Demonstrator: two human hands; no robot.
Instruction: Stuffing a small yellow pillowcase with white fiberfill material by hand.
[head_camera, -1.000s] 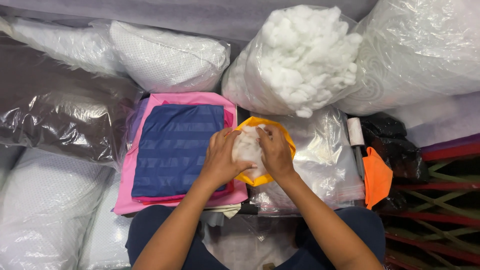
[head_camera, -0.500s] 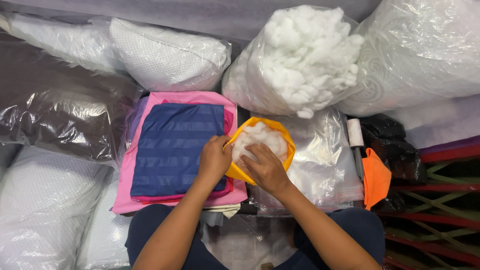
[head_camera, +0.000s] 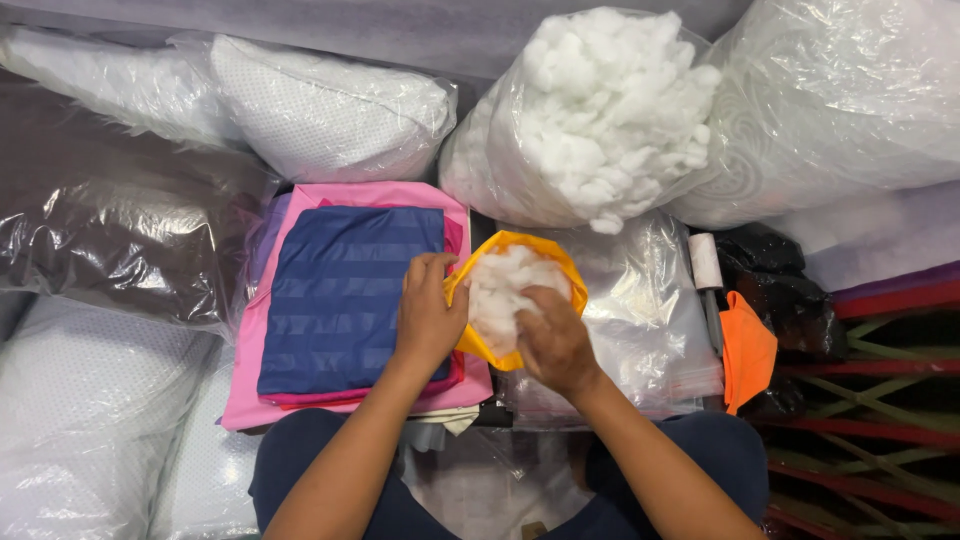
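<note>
Yellow cover (head_camera: 475, 345) mouth faces up between hands: left hand (head_camera: 428, 315) pinches its left rim, right hand (head_camera: 555, 340) presses white stuffing (head_camera: 505, 285) down.

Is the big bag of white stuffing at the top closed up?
No, the clear bag stands open at the top, with loose white stuffing piled out above its rim.

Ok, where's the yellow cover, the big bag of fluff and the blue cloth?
Yellow cover (head_camera: 470, 345), head view, lower left edge.
Big bag of fluff (head_camera: 610, 110), head view, white stuffing.
Blue cloth (head_camera: 345, 300), head view, middle.
</note>
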